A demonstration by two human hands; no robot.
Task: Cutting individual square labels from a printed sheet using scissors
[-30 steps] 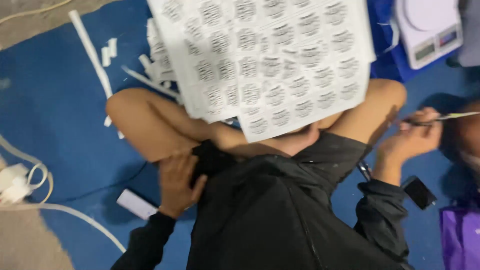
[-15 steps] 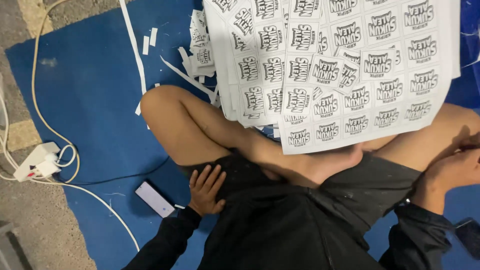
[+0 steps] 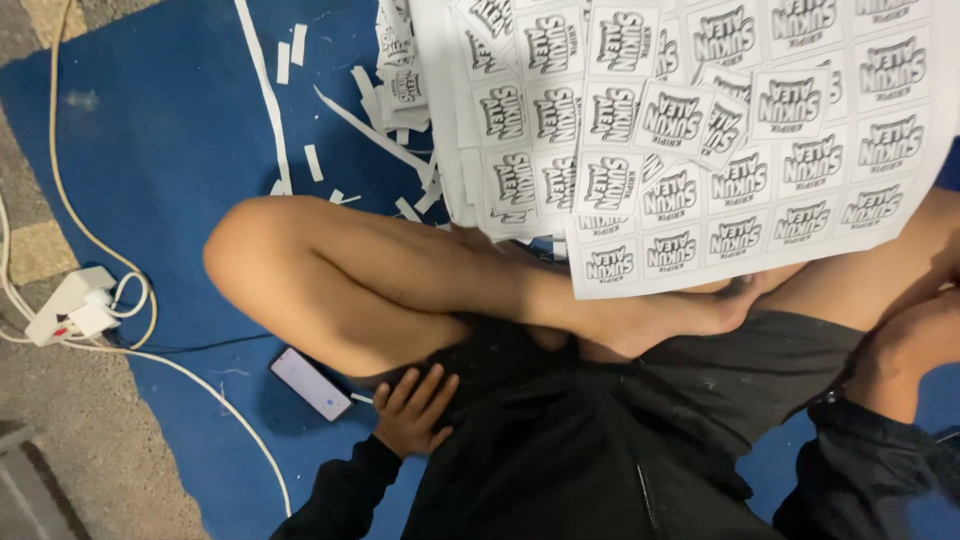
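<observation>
I sit cross-legged on a blue mat [image 3: 160, 140]. Large white sheets of printed black-and-white labels [image 3: 700, 150] lie across my shins and feet. My left hand [image 3: 413, 410] rests with fingers spread at the edge of my black shorts, holding nothing, right beside a phone [image 3: 311, 384] that lies on the mat. My right hand [image 3: 915, 345] is at the right edge by my right knee, curled and partly cut off. Whether it holds anything is not visible.
Cut paper strips [image 3: 262, 90] and scraps lie on the mat at the top left, next to a pile of cut labels [image 3: 400, 60]. A white power strip [image 3: 75, 303] with looping white cables [image 3: 60, 180] sits on the grey floor at the left.
The view has swung left and closer. My left hand stays by the phone. My right hand, which held a thin tool a second ago, has dropped toward my knee, and the tool is out of sight.
</observation>
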